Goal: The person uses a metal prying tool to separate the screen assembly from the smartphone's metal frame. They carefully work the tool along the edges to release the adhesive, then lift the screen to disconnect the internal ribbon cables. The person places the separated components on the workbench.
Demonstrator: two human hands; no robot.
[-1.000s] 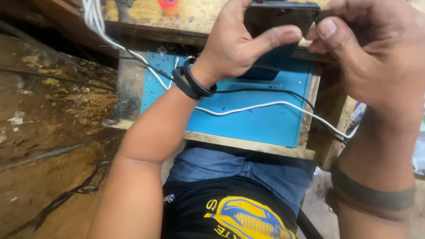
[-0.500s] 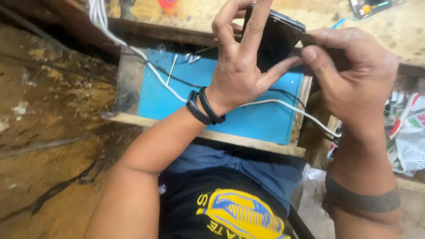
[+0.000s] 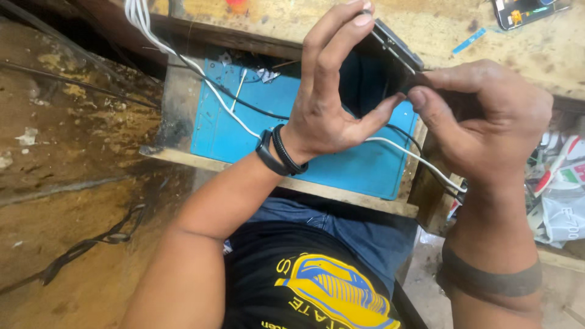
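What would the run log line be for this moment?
left hand: gripping flat dark phone-like device | right hand: pinching its lower corner | below: blue rectangular mat, white cable

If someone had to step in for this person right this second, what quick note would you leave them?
Left hand: fingertips on the top edge of a dark, flat phone-like device, thumb beneath it, holding it up on edge over the blue mat.
Right hand: thumb and fingers pinching the device's lower corner.
Around: a white cable and a black one run across the mat; another phone lies on the wooden bench at top right.
Done: the device is lifted off the mat and gripped by both hands.
Left: I cannot tell whether it is opened; the pinched corner seems to be the spot being worked.
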